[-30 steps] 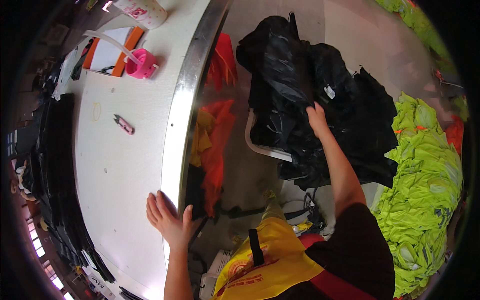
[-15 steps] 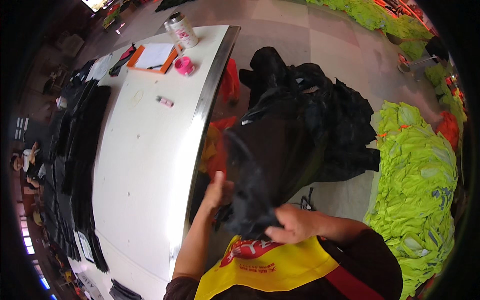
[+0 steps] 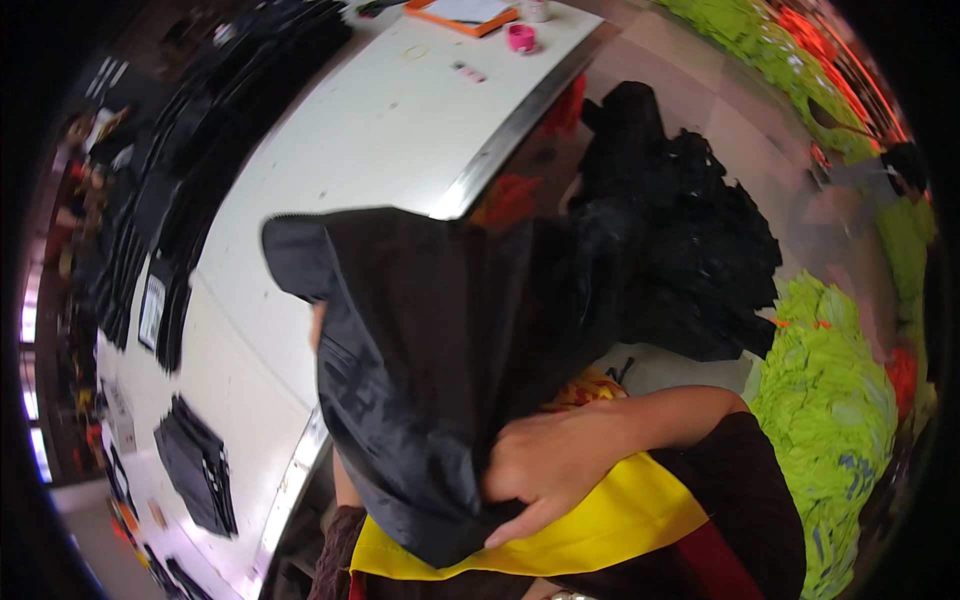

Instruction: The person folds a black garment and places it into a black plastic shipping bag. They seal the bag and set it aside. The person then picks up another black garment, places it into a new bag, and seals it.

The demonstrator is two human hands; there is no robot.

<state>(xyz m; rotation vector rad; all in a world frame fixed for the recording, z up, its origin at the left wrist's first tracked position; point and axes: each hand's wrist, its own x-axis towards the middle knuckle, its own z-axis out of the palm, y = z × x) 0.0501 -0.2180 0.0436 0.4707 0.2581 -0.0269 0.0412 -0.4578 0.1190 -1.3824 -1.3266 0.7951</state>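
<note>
A black garment (image 3: 420, 330) of smooth cloth is spread upright in front of me, its upper left corner over the edge of the white table. My right hand (image 3: 560, 455) is closed on its lower right part, fingers partly tucked into the cloth. Only a sliver of my left hand (image 3: 318, 325) shows at the garment's left edge; the rest is behind the cloth, which it holds up. Beyond, a heap of black garments (image 3: 680, 240) adjoins the held piece, and where one ends and the other begins I cannot make out.
On the white table (image 3: 370, 140) are a long black stack of clothes (image 3: 220, 130), a small folded black pile (image 3: 197, 470), an orange tray (image 3: 450, 22), a pink lid (image 3: 521, 38) and a small pink item (image 3: 468, 72). Yellow-green garments (image 3: 825, 430) are heaped at the right.
The black garment has been raised and spread out toward the left. My left hand has moved left behind it. The view has turned, so the table's near part shows more.
</note>
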